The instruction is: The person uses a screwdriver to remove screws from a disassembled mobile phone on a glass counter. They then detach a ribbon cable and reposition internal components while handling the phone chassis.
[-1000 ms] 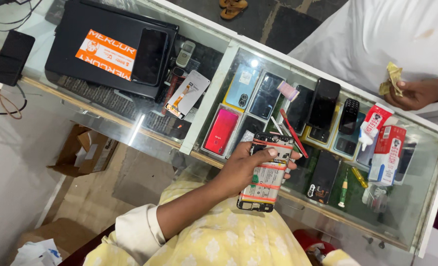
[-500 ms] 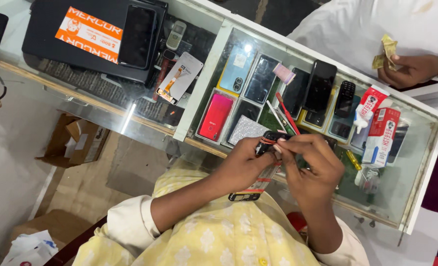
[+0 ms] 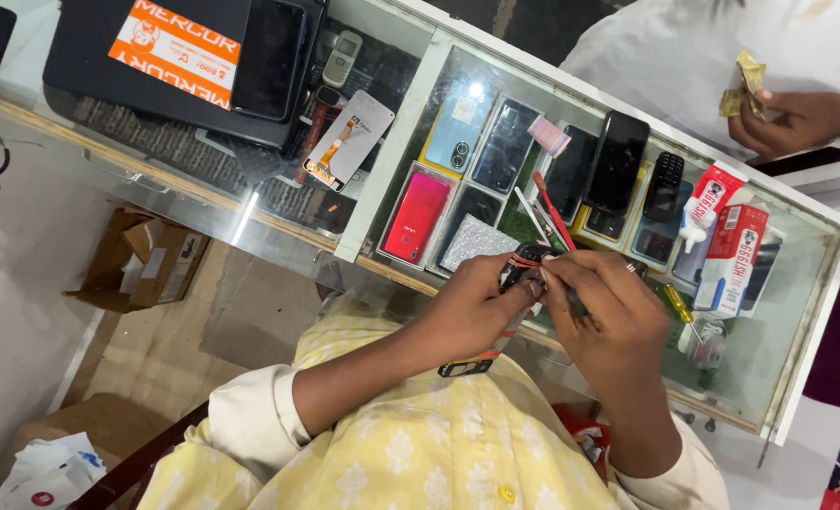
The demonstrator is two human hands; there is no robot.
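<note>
Bench (image 3: 798,283): glossy glass top, reflective, white painted frame. Red phone (image 3: 417,204) under the glass: shiny plastic back. Silver pouch (image 3: 477,243): glittery, textured foil. Cardboard box (image 3: 141,260) on the floor: matt brown. Yellow shirt (image 3: 420,444): soft printed cloth.

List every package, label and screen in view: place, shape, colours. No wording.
Orange label: rectangular, on black case, top left.
White card pack: flat, on the counter glass.
Red-white boxes: upright, counter right.
Red phone: under glass, centre.
Dark-screen phones: under glass.
Held package: between left hand and right hand, mostly hidden.
</note>
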